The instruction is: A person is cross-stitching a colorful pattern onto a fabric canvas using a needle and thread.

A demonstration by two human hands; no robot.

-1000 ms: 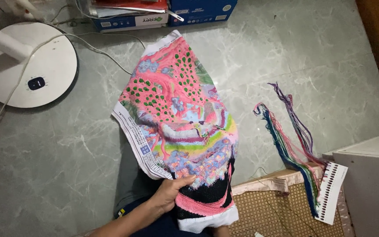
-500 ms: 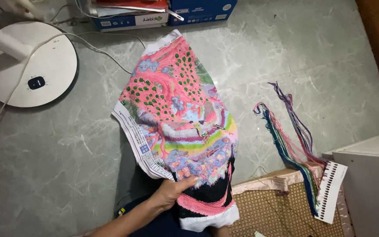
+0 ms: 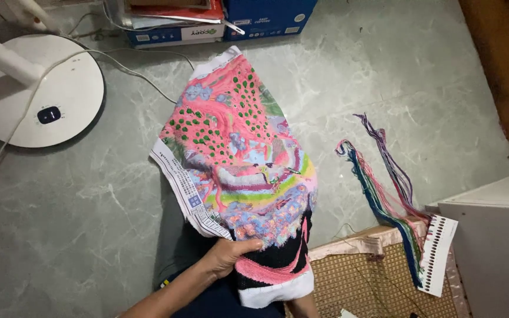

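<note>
Left hand (image 3: 226, 257): grasping one embroidered cloth (image 3: 240, 159) at its near edge
Right hand: hidden, cannot tell
Thread bundles (image 3: 384, 188): two, right
Fan base (image 3: 42, 100): one, far left

Embroidered cloth (image 3: 240, 153): pink ground with green dots, pastel rainbow bands, black lower part, white edge. Thread bundle (image 3: 384, 188): blue, green, pink, purple. Floor (image 3: 89, 224): grey-green marbled.

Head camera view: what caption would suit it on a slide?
Left hand holds a colourful cross-stitch cloth over a green floor, thread bundle beside.
</note>
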